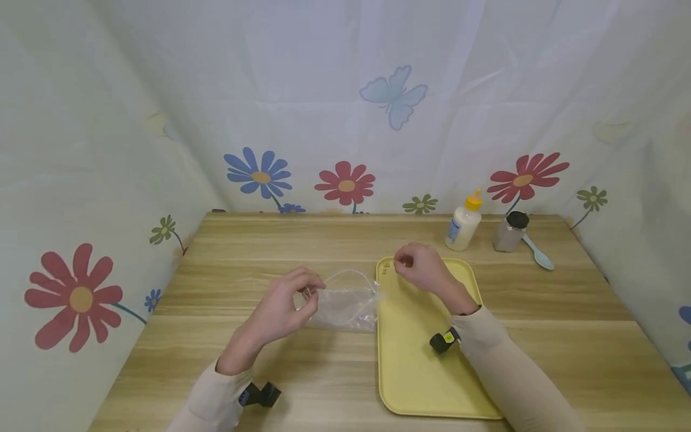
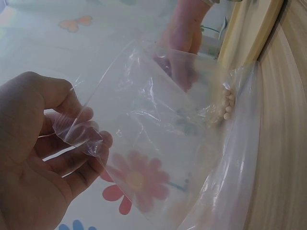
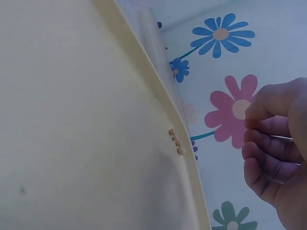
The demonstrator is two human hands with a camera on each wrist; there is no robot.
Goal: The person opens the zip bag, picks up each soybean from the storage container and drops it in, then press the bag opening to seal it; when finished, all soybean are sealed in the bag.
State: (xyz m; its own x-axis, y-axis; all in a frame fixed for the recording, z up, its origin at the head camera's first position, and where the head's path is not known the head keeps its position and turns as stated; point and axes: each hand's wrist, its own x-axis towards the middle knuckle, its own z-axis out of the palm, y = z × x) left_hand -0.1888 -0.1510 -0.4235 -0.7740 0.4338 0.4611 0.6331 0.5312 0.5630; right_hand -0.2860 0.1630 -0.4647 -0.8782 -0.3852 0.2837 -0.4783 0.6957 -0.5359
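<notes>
My left hand (image 1: 286, 306) pinches the edge of a clear plastic bag (image 1: 348, 306) between thumb and fingers. In the left wrist view the thin film of the bag (image 2: 144, 100) spreads out from the fingertips. Over the far left part of a yellow tray (image 1: 415, 366) hovers my right hand (image 1: 426, 270), its fingers bent and the thumb close to them. Whether a tiny thing sits between those fingertips is hidden. Several small light-brown balls (image 3: 177, 142) lie in the tray's far left corner, just beside the right hand.
Behind the tray stands a white bottle (image 1: 463, 225) with a yellow nozzle cap. To its right are a small jar (image 1: 510, 234) with a black lid and a pale blue spoon (image 1: 538, 255). A flowered curtain (image 1: 324, 108) hangs behind the wooden table (image 1: 259, 246).
</notes>
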